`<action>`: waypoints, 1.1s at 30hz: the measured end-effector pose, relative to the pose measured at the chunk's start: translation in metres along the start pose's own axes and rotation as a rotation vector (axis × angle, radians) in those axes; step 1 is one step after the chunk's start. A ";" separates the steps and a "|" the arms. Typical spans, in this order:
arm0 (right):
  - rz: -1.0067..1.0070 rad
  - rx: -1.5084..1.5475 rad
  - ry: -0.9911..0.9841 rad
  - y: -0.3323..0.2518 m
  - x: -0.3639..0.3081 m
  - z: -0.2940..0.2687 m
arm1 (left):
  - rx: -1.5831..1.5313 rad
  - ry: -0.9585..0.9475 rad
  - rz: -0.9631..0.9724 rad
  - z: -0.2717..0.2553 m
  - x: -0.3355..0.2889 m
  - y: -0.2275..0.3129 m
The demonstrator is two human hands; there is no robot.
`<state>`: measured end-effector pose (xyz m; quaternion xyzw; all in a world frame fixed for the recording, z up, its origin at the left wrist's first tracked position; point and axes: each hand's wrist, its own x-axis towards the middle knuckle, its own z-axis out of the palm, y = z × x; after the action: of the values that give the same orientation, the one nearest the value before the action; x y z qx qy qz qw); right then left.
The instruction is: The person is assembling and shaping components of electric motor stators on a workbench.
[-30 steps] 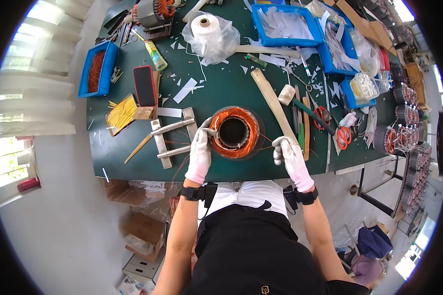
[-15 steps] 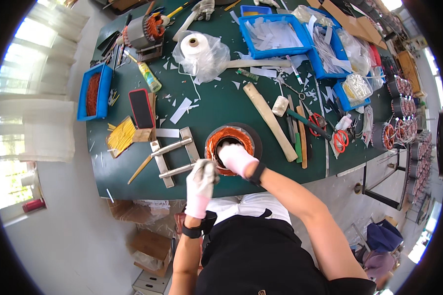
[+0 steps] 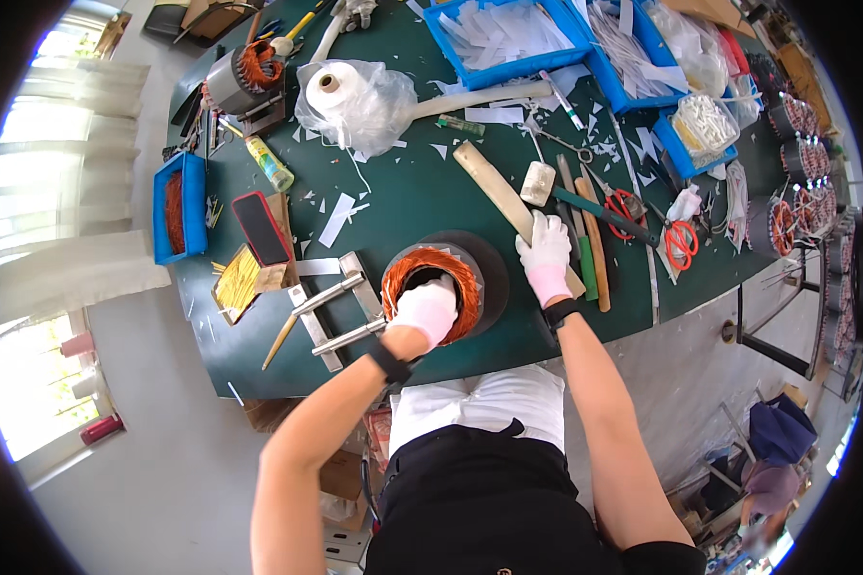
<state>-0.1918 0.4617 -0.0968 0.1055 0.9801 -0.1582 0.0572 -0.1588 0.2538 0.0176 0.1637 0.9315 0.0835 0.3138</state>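
A motor stator (image 3: 468, 286) with orange copper windings stands on the green table in front of me. My left hand (image 3: 426, 311), in a white and pink glove, reaches into the stator's bore, which hides its fingers. To the right, my right hand (image 3: 547, 257), gloved the same way, is closed over the lower part of a pale wooden stick (image 3: 494, 189). The stick lies slanted on the table. Just left of the stator sits a metal frame (image 3: 324, 299) with two round bars.
A white-headed mallet (image 3: 539, 182), red-handled scissors (image 3: 679, 244) and several sticks lie on the right. Blue bins (image 3: 523, 75) of paper strips stand at the back. A bagged thread spool (image 3: 340, 93), a phone (image 3: 261, 227) and another stator (image 3: 244, 81) are on the left.
My right hand has left the stator's bore and moved right onto the wooden stick. My left hand has gone from beside the stator into the bore. The view has shifted somewhat.
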 end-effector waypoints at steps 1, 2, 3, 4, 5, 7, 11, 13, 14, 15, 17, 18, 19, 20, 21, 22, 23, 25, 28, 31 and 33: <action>0.019 0.002 -0.004 0.011 -0.003 -0.001 | -0.118 -0.062 0.041 -0.008 -0.004 -0.002; -0.054 0.211 -0.006 0.016 -0.007 -0.007 | -0.096 0.143 0.263 0.012 -0.015 -0.026; -0.106 0.412 -0.005 0.027 -0.013 -0.012 | -0.184 0.193 0.197 -0.016 -0.031 -0.013; -0.053 0.563 -0.124 0.024 -0.022 -0.031 | 0.006 0.169 0.278 -0.035 -0.037 -0.016; -0.058 0.679 -0.141 0.035 -0.030 -0.039 | 0.195 0.144 0.372 -0.051 -0.037 -0.019; 0.089 0.923 -0.361 0.016 -0.040 -0.103 | 0.438 -0.003 0.879 -0.065 -0.022 -0.039; 0.465 1.285 -0.309 0.003 -0.077 -0.101 | 0.605 -0.042 1.254 -0.058 0.021 -0.034; -0.187 0.559 -0.501 -0.019 -0.098 -0.104 | 0.472 -0.076 1.219 -0.054 0.022 -0.038; -0.138 0.575 -0.583 -0.017 -0.098 -0.108 | 0.428 -0.030 1.199 -0.049 0.017 -0.044; -0.092 0.588 -0.667 -0.012 -0.091 -0.112 | 0.418 -0.029 1.193 -0.046 0.015 -0.044; -0.050 0.580 -0.561 0.008 -0.067 -0.128 | 0.291 0.019 1.013 -0.042 0.009 -0.045; 0.169 0.718 -0.479 0.011 -0.067 -0.128 | 0.205 0.072 0.958 -0.037 0.006 -0.043; 0.388 0.849 -0.391 0.012 -0.067 -0.127 | 0.199 0.074 0.953 -0.033 0.000 -0.042; 0.588 1.033 -0.328 0.010 -0.085 -0.110 | 0.173 0.118 0.869 -0.031 -0.003 -0.036; 0.051 0.604 -0.137 0.008 -0.105 -0.088 | 0.145 0.153 0.776 -0.027 -0.007 -0.028; 0.021 0.660 -0.394 0.000 -0.116 -0.088 | 0.126 0.129 0.724 -0.027 -0.011 -0.026; 0.000 0.712 -0.649 -0.007 -0.125 -0.093 | 0.121 0.127 0.722 -0.026 -0.017 -0.026; -0.189 0.405 -0.576 0.006 -0.085 -0.118 | 0.051 0.290 0.602 -0.019 -0.025 -0.023; 0.186 0.662 -0.437 0.011 -0.063 -0.130 | -0.049 0.391 0.427 -0.008 -0.032 -0.009; -0.103 0.562 -0.532 0.004 -0.119 -0.095 | -0.050 0.386 0.257 0.001 -0.033 0.009; -0.139 0.457 -0.671 0.007 -0.098 -0.115 | -0.078 0.437 0.206 0.008 -0.036 0.009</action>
<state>-0.1044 0.4870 0.0240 -0.0083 0.8515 -0.4007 0.3380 -0.1248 0.2500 0.0338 0.2238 0.9517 0.1845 0.1010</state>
